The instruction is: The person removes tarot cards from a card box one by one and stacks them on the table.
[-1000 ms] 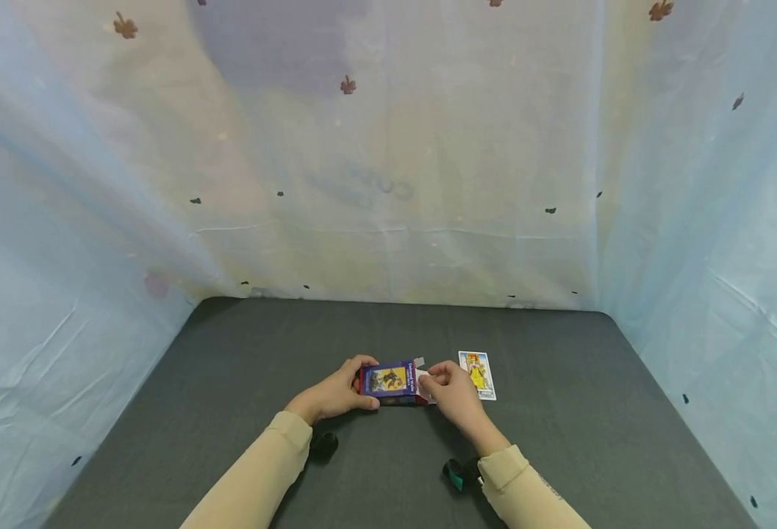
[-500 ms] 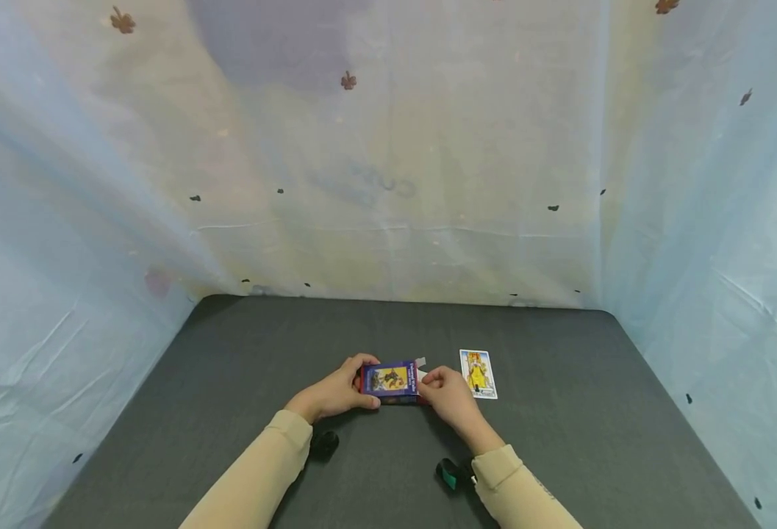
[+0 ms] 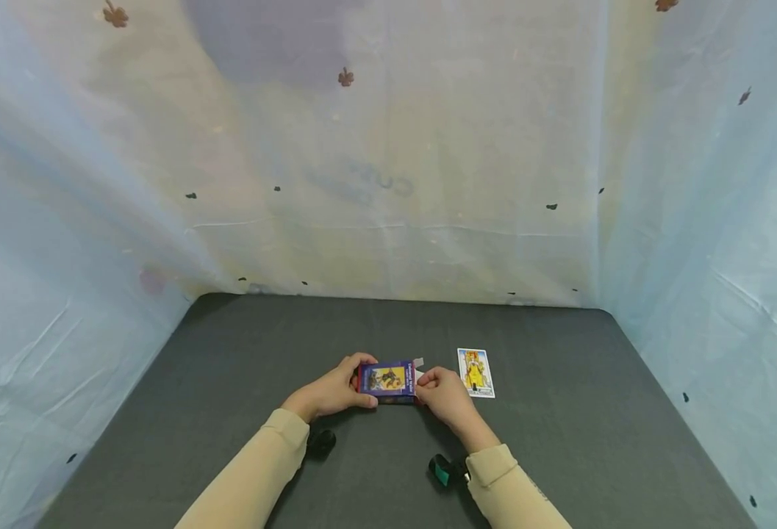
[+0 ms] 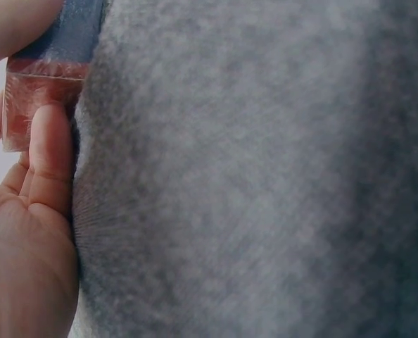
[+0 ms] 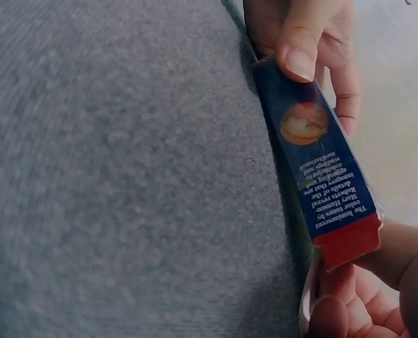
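From my head, one camera looks forward and down across the worktop (image 3: 593, 411) to the far curtain (image 3: 454, 169). My wrist cameras sit close, the left facing the left end of the box (image 3: 386, 379), the right its near side; head and right wrist share my left hand (image 3: 331, 389) and right hand (image 3: 450, 400).

Blue box (image 3: 388, 379), red-ended, picture up; lengthwise left to right over the bench (image 3: 381, 463); pale flap (image 3: 418, 362) jutting at its right end.
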Action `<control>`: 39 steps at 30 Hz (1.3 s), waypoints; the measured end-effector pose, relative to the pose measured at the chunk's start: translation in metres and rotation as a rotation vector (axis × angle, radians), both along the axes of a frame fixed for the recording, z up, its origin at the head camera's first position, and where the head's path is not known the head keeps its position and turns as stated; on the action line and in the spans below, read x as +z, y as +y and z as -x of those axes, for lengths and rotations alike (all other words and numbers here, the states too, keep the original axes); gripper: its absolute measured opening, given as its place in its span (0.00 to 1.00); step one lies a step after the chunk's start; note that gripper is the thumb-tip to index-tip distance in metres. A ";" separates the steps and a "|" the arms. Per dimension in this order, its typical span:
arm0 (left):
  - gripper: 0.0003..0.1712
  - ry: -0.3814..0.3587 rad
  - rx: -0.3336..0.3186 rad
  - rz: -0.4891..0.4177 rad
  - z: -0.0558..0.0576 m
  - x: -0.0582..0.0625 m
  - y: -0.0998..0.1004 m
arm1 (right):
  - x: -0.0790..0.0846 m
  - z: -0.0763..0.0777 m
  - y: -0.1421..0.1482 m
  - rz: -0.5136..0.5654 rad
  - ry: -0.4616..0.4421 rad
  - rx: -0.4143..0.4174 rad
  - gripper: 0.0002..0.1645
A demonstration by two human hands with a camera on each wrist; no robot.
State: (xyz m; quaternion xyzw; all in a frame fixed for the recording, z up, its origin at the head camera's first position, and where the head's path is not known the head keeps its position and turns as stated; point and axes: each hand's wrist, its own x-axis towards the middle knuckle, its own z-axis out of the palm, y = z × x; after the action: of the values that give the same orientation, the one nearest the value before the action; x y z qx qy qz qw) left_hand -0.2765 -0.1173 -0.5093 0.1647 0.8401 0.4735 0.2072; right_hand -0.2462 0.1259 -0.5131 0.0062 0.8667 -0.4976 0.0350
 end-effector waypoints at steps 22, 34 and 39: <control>0.41 -0.007 -0.002 0.008 0.003 -0.005 -0.001 | 0.005 -0.002 0.007 0.040 -0.057 0.068 0.07; 0.41 -0.009 -0.002 0.005 0.003 -0.003 0.000 | 0.010 -0.005 0.009 0.040 -0.060 0.019 0.10; 0.41 -0.018 0.003 -0.004 0.002 -0.001 0.000 | 0.015 -0.007 0.012 0.076 -0.055 0.001 0.11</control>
State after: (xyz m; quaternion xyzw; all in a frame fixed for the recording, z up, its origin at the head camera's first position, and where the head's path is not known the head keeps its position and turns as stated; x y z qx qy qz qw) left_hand -0.2781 -0.1171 -0.5106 0.1595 0.8374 0.4770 0.2139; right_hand -0.2394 0.1379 -0.4979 0.0180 0.8458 -0.5299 0.0594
